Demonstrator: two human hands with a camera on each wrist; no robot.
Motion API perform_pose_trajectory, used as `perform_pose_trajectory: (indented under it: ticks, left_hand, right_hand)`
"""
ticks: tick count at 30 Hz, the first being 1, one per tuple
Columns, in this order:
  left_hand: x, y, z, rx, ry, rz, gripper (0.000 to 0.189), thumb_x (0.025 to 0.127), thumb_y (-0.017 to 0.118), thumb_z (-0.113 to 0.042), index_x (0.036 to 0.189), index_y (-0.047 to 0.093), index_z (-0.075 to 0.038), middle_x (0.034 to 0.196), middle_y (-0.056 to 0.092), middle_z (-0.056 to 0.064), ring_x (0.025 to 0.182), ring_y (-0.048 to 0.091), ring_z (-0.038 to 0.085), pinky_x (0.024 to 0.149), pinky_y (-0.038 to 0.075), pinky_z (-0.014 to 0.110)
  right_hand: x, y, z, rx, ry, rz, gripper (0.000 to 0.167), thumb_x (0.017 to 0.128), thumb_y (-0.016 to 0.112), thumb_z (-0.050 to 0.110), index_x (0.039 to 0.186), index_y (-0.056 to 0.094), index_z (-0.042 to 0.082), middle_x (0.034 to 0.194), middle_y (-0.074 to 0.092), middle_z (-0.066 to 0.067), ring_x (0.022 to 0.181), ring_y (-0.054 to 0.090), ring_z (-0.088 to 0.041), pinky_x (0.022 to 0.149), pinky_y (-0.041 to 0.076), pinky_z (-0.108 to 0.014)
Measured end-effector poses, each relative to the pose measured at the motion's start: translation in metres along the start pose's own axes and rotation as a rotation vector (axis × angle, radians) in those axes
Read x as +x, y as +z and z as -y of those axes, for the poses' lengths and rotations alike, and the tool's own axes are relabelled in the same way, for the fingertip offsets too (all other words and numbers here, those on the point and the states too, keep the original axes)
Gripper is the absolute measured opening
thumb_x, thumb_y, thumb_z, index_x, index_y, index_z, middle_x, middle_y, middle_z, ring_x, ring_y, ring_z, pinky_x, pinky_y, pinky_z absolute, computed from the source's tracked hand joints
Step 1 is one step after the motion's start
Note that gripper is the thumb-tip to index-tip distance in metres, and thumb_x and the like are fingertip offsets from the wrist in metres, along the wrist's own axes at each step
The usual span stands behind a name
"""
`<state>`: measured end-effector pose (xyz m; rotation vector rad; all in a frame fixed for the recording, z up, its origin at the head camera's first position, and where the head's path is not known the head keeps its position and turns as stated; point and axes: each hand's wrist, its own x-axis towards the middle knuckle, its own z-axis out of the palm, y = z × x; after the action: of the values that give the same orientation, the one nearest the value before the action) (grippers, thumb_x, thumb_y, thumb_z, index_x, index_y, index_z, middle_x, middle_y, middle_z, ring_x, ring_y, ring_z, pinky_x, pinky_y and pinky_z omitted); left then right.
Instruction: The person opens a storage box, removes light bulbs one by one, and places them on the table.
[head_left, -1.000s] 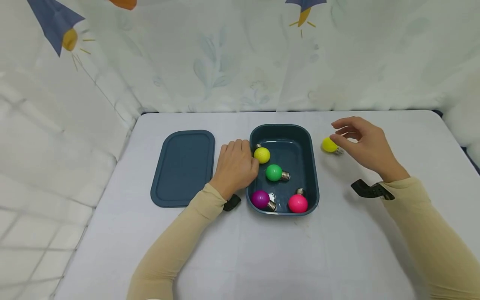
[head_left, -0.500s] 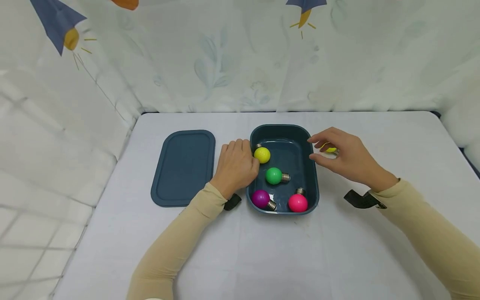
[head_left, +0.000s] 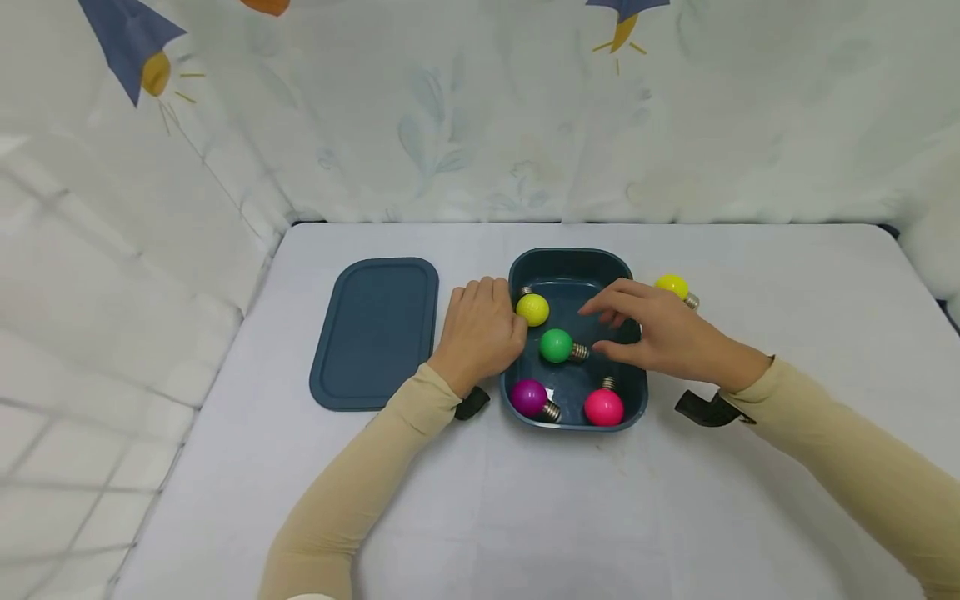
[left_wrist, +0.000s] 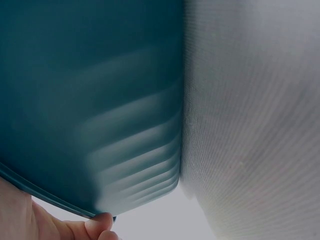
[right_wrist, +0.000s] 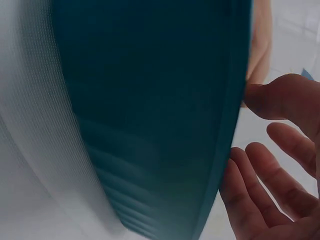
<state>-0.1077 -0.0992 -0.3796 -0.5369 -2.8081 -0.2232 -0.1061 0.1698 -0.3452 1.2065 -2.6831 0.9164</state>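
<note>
My left hand (head_left: 483, 327) grips the left rim of a dark blue box (head_left: 642, 400); in the left wrist view its fingers (left_wrist: 99, 225) curl at the box's edge. Inside the box lie a yellow bulb (head_left: 532, 310), a green bulb (head_left: 556, 345), a purple bulb (head_left: 528, 398) and a pink bulb (head_left: 604, 407). Over the box's right rim reaches my right hand (head_left: 660, 329), thumb and fingers apart and holding nothing. Its thumb tip is beside the green bulb's metal base. The right wrist view shows these spread fingers (right_wrist: 272, 185) close to the rim.
A matching blue lid (head_left: 378, 333) lies flat on the white table (head_left: 555, 517), left of the box. Another yellow bulb (head_left: 672, 286) lies on the table behind my right hand. A patterned curtain (head_left: 510, 117) hangs along the back edge.
My right hand has moved left, away from the yellow bulb on the table, to above the box. My left hand has stayed at the rim. The view has shifted slightly.
</note>
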Motion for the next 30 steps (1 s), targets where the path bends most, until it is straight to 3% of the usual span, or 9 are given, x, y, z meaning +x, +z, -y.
perform_pose_trajectory:
  ticks: [9, 15, 30]
  left_hand:
    - [0.001, -0.001, -0.003, 0.006, -0.003, 0.008, 0.019, 0.095, 0.054, -0.023, 0.092, 0.055, -0.004, 0.08, 0.051, 0.008, 0.075, 0.05, 0.027, 0.073, 0.044, 0.041]
    - [-0.001, -0.002, -0.006, 0.009, 0.006, 0.001, 0.02, 0.095, 0.054, -0.024, 0.092, 0.055, -0.004, 0.08, 0.052, 0.009, 0.075, 0.051, 0.027, 0.074, 0.044, 0.041]
    - [-0.001, -0.002, -0.006, 0.028, 0.014, -0.012, 0.02, 0.096, 0.055, -0.025, 0.09, 0.055, -0.005, 0.078, 0.051, 0.008, 0.072, 0.049, 0.025, 0.07, 0.042, 0.039]
  right_hand:
    - [0.005, 0.013, 0.002, 0.038, -0.012, 0.078, 0.042, 0.081, 0.085, 0.012, 0.12, 0.07, 0.007, 0.11, 0.069, -0.007, 0.088, 0.072, -0.018, 0.078, 0.062, -0.037]
    - [0.006, 0.018, 0.004, 0.08, 0.025, 0.128, 0.045, 0.081, 0.085, 0.012, 0.123, 0.069, 0.009, 0.111, 0.068, -0.004, 0.091, 0.071, -0.016, 0.08, 0.062, -0.036]
    - [0.015, 0.024, 0.006, 0.098, 0.02, 0.189, 0.046, 0.082, 0.085, 0.014, 0.125, 0.068, 0.011, 0.113, 0.066, 0.0, 0.092, 0.068, -0.012, 0.081, 0.062, -0.032]
